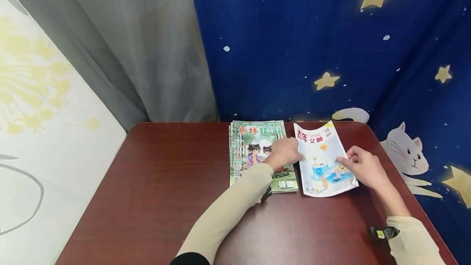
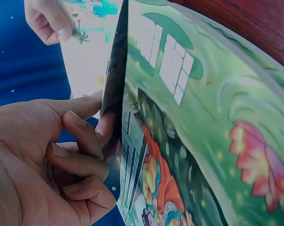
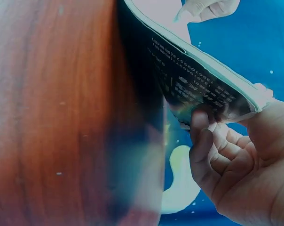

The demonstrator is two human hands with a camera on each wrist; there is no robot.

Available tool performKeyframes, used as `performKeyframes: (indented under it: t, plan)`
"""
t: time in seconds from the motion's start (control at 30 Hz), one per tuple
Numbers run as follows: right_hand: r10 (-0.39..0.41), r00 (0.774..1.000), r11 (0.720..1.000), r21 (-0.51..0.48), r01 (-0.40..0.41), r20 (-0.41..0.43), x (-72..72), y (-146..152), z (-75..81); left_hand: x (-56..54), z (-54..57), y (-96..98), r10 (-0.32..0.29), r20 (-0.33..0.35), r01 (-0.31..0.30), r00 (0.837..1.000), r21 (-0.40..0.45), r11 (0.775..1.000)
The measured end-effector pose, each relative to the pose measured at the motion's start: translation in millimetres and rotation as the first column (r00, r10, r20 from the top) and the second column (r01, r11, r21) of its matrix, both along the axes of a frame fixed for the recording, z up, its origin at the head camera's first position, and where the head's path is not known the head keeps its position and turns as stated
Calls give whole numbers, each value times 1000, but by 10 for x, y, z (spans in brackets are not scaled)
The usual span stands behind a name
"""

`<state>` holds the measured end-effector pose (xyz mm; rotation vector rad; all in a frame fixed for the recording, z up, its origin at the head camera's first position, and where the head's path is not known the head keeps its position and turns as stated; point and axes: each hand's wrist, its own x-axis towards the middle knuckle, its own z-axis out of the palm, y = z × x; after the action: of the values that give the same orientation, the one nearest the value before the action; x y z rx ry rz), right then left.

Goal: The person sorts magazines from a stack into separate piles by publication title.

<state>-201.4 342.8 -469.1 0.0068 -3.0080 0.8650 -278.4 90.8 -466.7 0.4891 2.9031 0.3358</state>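
Observation:
Both hands hold a white magazine [image 1: 319, 162] with red title characters, raised and slightly bowed above the right part of the table. My left hand [image 1: 286, 151] pinches its left edge between thumb and fingers, as the left wrist view also shows. At the opposite edge, my right hand [image 1: 364, 167] grips it with the thumb on the cover and fingers beneath. The right wrist view shows its dark printed back [image 3: 193, 75]. Just left of it, a green illustrated magazine [image 1: 257, 134] tops a small stack, partly hidden under my left forearm.
The dark red wooden table [image 1: 165, 175] extends left and toward the front. A blue star-patterned curtain [image 1: 279, 52] and a grey curtain [image 1: 162, 52] hang behind its back edge. A white wall panel [image 1: 44, 142] stands at the left.

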Motion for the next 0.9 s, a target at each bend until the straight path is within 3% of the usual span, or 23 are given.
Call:
performKeyframes:
  t: [0.2,0.5,0.77,0.9]
  plan:
    - [-16,999,1000,14,16,39,22,88,-92,23,-54,100,4,3,-4,1000,-62,998]
    - [-27,996,1000,2,27,91,-87,201,-136,-37,-100,110,-9,-72,-1,997,-140,990]
    - [-69,986,998,11,68,152,-58,275,-252,-6,-172,126,-106,-100,83,989,-206,975]
    - [-75,987,997,29,72,142,-39,297,-267,7,-170,160,-113,-101,84,988,-254,964]
